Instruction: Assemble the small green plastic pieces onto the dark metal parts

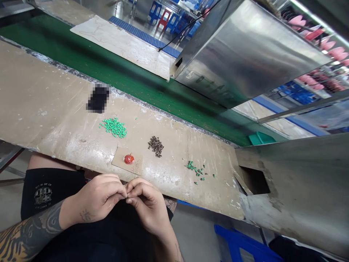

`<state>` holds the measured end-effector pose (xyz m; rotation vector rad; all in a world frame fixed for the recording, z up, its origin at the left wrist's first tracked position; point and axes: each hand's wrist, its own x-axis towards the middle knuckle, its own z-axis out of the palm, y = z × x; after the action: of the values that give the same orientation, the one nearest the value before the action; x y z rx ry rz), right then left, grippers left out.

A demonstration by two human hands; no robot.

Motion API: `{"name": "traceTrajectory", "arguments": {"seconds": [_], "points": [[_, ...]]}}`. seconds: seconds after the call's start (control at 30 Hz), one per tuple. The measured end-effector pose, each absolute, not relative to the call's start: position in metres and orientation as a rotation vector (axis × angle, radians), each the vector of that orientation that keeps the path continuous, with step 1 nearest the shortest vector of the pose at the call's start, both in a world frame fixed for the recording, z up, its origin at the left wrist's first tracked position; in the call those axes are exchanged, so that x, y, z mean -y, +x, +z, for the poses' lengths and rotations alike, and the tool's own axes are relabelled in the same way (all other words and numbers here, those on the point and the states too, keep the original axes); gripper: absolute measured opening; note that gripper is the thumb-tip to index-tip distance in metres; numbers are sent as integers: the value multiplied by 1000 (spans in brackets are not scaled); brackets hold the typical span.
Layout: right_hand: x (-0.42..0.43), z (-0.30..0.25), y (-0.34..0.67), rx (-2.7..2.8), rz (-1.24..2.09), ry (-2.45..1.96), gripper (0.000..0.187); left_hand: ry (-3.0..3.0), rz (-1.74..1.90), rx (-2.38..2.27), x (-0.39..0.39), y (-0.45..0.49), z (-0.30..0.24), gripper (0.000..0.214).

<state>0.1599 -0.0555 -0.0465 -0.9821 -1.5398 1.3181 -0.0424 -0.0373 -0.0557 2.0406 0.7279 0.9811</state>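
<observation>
Green pieces (114,127) lie heaped on the bench (54,105) beyond the left hand (98,198) and right hand (148,205), which meet at closed fingertips, this heap and the smaller pile of brown pieces (156,146) apparently awaiting work, the scattered green-and-dark group (199,171) at right apparently finished, and one tiny piece (127,197), unidentifiable, gripped between both hands.

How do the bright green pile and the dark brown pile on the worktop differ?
Colour: the green pile is vivid green, while the brown pile is dark brown.
Size: the green pile covers more surface; the brown pile is smaller.
Place: the green pile is farther left in the picture, the brown pile nearer the scattered green pieces.
Shared: both are loose heaps of many small pieces on the tan worktop.
</observation>
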Motion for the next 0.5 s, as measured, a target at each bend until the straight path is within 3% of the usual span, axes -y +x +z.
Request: {"name": "traceTrajectory", "arguments": {"seconds": [0.5], "points": [[68, -59, 144, 1420, 1223, -974, 18, 1944, 1196, -608, 38, -38, -65, 22]]}}
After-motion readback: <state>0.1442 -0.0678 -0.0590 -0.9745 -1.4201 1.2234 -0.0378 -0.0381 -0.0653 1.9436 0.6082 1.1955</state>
